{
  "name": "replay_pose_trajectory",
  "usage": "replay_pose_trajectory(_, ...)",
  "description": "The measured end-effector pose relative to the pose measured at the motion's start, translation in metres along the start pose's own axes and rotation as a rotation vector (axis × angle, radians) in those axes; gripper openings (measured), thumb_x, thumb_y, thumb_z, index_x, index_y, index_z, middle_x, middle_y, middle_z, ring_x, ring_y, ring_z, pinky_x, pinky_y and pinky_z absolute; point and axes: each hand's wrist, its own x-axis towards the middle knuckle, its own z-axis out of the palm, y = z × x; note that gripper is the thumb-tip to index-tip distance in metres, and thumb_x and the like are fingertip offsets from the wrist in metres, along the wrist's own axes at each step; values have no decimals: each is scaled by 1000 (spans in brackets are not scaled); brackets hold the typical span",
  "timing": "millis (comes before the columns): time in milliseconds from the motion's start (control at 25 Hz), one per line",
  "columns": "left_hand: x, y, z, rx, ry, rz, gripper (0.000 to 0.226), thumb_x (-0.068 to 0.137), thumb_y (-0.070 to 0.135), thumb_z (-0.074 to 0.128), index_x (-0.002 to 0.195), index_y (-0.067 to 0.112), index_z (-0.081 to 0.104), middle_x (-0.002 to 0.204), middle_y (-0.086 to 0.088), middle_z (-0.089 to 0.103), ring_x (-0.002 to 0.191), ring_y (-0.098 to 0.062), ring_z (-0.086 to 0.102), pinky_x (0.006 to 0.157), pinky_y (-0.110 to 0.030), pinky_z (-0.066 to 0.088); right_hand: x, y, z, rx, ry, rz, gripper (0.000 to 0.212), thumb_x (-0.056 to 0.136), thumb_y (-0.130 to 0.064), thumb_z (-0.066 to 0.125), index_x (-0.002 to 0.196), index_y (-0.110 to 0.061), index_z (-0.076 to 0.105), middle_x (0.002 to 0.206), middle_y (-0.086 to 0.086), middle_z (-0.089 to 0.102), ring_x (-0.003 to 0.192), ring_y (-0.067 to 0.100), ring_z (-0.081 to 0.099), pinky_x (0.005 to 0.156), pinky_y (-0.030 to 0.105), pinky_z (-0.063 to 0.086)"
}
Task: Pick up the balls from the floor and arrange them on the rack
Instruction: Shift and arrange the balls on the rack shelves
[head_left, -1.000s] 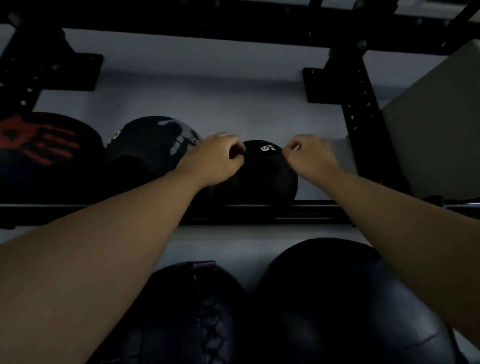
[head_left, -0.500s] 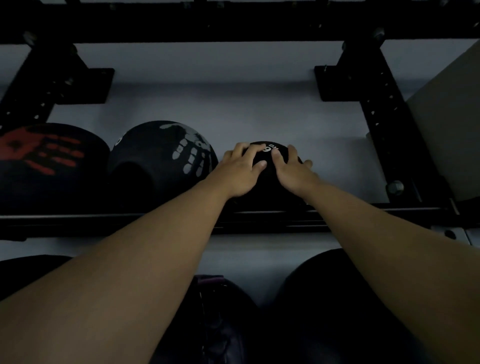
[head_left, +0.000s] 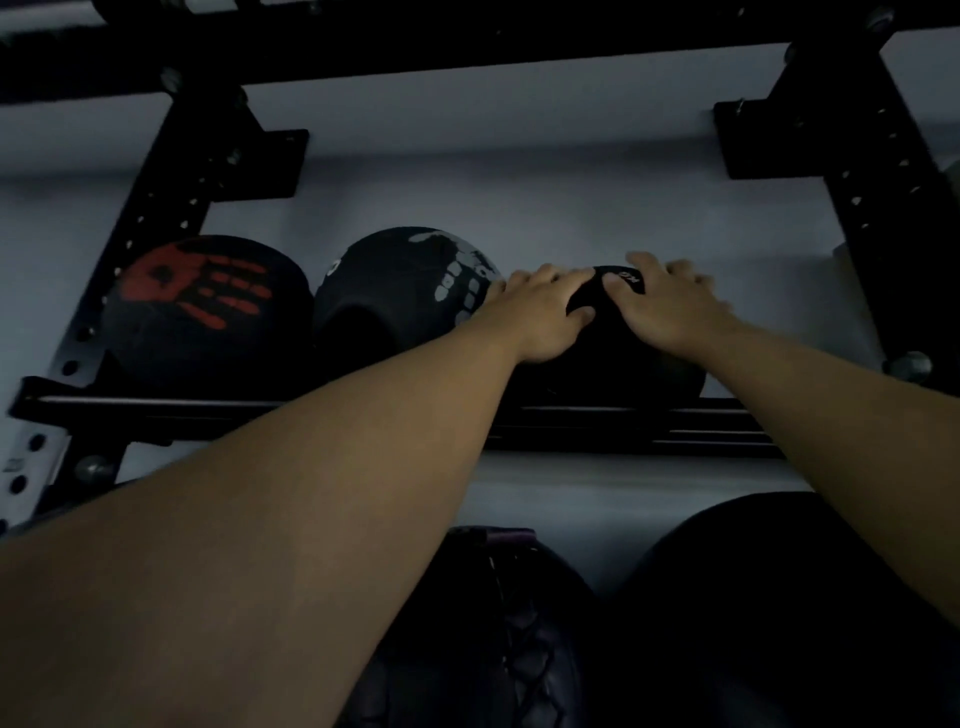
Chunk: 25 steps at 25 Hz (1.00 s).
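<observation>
Nearest the camera, two large dark balls sit low in view, below the shelf: one with lacing at the bottom centre and a smoother, bigger one at the bottom right, just beside it. Both forearms rise over them, bare, stretched out nearly straight and converging toward the middle of the rack's shelf rail.

On that shelf, toward its right end, rests a small black ball with white lettering on its top. The left hand lies palm-down on the ball's left upper side, fingers spread and curved over the surface, thumb pointing in toward the other hand. The right hand mirrors it on the right upper side, fingers fanned over the top and far side, thumb angled inward. Each grip is a wide, flat cupping of the ball, pressed to it rather than closed around it; whether the ball's weight is on the shelf or on the hands cannot be told.

Just left of the left hand, touching or nearly touching it, stands a black ball with a grey handprint. Farther left, at the shelf's left end, sits a black ball with a red handprint. Behind, black perforated uprights stand against a pale wall.
</observation>
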Motion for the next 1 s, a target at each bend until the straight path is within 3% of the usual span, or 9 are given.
replay_pose_trajectory(200, -25, -58, -43, 95, 251, -220, 57, 111, 43, 30, 166, 31, 33, 175, -6, 32, 159, -40, 26, 131, -58, 13, 5, -79, 22, 57, -4, -249, 67, 105, -66, 28, 165, -37, 30, 174, 21, 25, 159, 45, 23, 129, 54, 18)
replay_pose_trajectory(440, -54, -139, -62, -37, 142, -451, 65, 110, 59, 26, 170, 39, 15, 181, -7, 9, 161, -48, 16, 126, -65, 21, -6, -157, 82, 150, -130, -254, 66, 106, -65, 27, 168, -43, 19, 175, 18, 18, 157, 47, 24, 126, 50, 20)
replay_pose_trajectory(560, -54, -150, -47, -164, 144, -410, 68, 109, 63, 22, 171, 40, 5, 182, -8, 0, 161, -51, 12, 127, -68, 21, -12, -164, 99, 153, -80, -229, 67, 106, -65, 29, 168, -44, 14, 174, 16, 15, 155, 49, 24, 125, 50, 21)
replay_pose_trajectory(800, -48, -150, -21, -143, 288, -348, 67, 110, 58, 14, 172, 34, 3, 181, -15, -2, 160, -56, 5, 126, -72, 11, -10, -163, 94, 141, -83, -173, 63, 110, -59, 30, 169, -45, 12, 177, 17, 9, 157, 49, 26, 131, 51, 20)
replay_pose_trajectory(1000, -51, -159, -28, -160, 233, -324, 69, 109, 63, 16, 172, 37, 2, 181, -14, -3, 160, -54, 7, 127, -70, 11, -16, -170, 100, 176, -58, -135, 61, 109, -58, 30, 167, -48, 13, 178, 13, 9, 158, 49, 24, 131, 50, 19)
